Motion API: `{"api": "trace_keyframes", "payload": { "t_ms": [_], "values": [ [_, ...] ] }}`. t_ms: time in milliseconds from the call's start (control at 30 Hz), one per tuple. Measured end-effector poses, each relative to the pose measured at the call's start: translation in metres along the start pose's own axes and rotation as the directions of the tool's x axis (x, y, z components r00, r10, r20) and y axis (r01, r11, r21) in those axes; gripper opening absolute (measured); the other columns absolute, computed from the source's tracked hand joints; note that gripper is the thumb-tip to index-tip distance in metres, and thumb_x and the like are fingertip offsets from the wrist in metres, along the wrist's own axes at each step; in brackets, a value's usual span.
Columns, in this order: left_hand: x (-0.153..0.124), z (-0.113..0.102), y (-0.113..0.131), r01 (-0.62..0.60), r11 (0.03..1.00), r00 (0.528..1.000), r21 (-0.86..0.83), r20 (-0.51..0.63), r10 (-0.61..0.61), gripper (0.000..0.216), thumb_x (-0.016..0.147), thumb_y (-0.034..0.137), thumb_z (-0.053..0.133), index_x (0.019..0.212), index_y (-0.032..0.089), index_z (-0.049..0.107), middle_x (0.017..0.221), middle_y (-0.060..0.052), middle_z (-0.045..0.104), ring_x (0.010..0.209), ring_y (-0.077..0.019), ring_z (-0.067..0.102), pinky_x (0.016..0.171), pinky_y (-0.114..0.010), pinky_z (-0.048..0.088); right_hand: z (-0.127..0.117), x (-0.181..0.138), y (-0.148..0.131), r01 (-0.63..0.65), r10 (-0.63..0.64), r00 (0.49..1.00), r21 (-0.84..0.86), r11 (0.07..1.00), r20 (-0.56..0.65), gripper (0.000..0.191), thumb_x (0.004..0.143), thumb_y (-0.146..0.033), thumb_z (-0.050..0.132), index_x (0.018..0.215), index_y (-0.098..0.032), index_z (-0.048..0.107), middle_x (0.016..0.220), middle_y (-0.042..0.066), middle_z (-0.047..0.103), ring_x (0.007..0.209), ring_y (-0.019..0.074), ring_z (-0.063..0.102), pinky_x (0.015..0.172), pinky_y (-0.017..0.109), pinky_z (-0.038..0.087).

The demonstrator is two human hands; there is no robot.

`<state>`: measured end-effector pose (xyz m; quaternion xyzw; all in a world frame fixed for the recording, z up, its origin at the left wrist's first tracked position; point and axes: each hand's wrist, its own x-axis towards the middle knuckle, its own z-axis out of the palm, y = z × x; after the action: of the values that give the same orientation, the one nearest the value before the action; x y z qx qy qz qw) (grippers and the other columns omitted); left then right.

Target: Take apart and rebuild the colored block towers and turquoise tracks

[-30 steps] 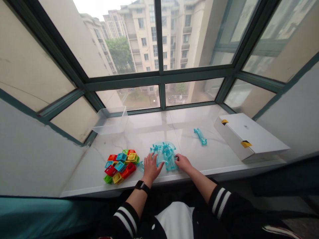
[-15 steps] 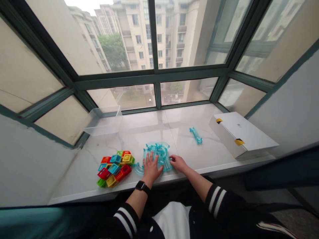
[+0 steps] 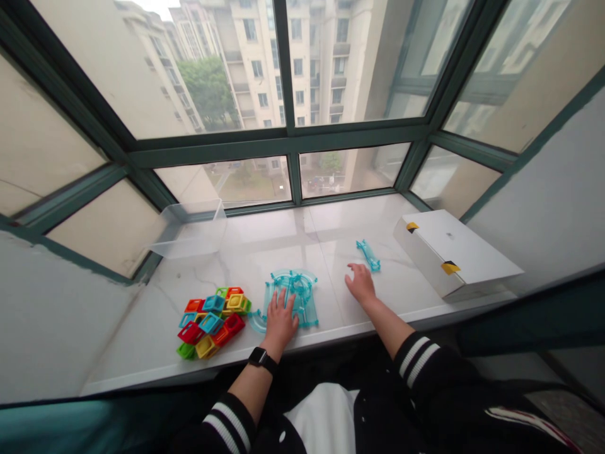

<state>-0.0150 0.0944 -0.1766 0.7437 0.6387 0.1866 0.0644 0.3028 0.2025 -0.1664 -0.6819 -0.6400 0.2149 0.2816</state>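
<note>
My left hand (image 3: 280, 318) lies with fingers spread on a group of clear blue plastic track pieces (image 3: 307, 309), some of them curved. Off to the right, my right hand (image 3: 361, 283) is raised over the sill with its fingers apart and nothing in them. Just beyond its fingertips lies a separate clear blue track piece (image 3: 368, 255), with a small gap between them. Left of the group, a curved blue piece (image 3: 257, 321) rests beside my left wrist.
Colourful plastic blocks (image 3: 212, 323) are heaped at the left on the white marble-look sill (image 3: 265, 230). Behind them stands a clear plastic bin (image 3: 191, 243). A white box (image 3: 456, 249) with yellow-black tabs sits at the right, and windows enclose the sill.
My right hand has left the edge of the blue group and moved right and away from me, towards the lone track piece. My left hand stays on the group.
</note>
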Motion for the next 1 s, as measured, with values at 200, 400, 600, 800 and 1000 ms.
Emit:
{"api": "trace_keyframes", "payload": {
  "t_ms": [200,400,600,800,1000],
  "values": [
    [-0.004,-0.010,-0.007,-0.023,1.000,1.000,-0.004,-0.011,0.023,0.058,0.088,0.024,0.069,0.145,0.027,0.060,0.164,-0.014,0.047,0.149,-0.0433,0.044,0.118,-0.063,0.041,-0.063,0.061,0.058,-0.311,0.272,0.950,-0.374,0.874,-0.155,0.059,0.095,-0.039,0.069,0.149,-0.019,0.055,0.144,0.026,0.054,0.127,0.0404,0.056,0.100,0.049,0.047],
    [-0.004,-0.022,-0.003,0.000,0.999,0.998,0.041,0.061,-0.003,0.060,0.090,0.037,0.071,0.147,0.024,0.057,0.161,-0.017,0.049,0.136,-0.0401,0.057,0.111,-0.057,0.047,-0.050,0.060,0.066,-0.199,0.206,0.978,-0.363,0.910,-0.020,0.050,0.099,-0.031,0.062,0.145,-0.013,0.056,0.130,0.023,0.065,0.114,0.0325,0.066,0.093,0.038,0.049],
    [0.003,-0.023,0.005,0.039,0.993,0.989,0.115,0.134,-0.055,0.054,0.089,0.024,0.069,0.142,0.022,0.060,0.162,-0.016,0.047,0.130,-0.0378,0.060,0.108,-0.053,0.049,-0.012,0.022,0.046,-0.116,0.131,0.990,-0.257,0.959,0.043,0.042,0.096,-0.028,0.067,0.136,-0.014,0.061,0.130,0.019,0.066,0.116,0.0280,0.065,0.097,0.032,0.047],
    [0.009,-0.024,0.010,0.111,0.990,0.983,0.086,0.137,-0.122,0.048,0.084,0.010,0.062,0.130,0.024,0.064,0.161,-0.013,0.045,0.125,-0.0308,0.064,0.104,-0.046,0.051,0.004,-0.007,0.025,-0.097,0.107,0.990,-0.103,0.990,0.094,0.034,0.086,-0.025,0.077,0.119,-0.020,0.067,0.116,0.010,0.071,0.106,0.0234,0.067,0.093,0.029,0.048],
    [0.009,-0.019,0.003,0.126,0.992,0.989,-0.024,0.083,-0.123,0.052,0.078,0.002,0.058,0.124,0.025,0.063,0.158,-0.013,0.046,0.111,-0.0272,0.069,0.099,-0.044,0.055,0.001,-0.018,0.024,-0.208,0.202,0.977,0.090,0.974,0.069,0.032,0.081,-0.020,0.078,0.110,-0.022,0.066,0.107,0.008,0.073,0.100,0.0239,0.070,0.089,0.032,0.052]
  ]
}}
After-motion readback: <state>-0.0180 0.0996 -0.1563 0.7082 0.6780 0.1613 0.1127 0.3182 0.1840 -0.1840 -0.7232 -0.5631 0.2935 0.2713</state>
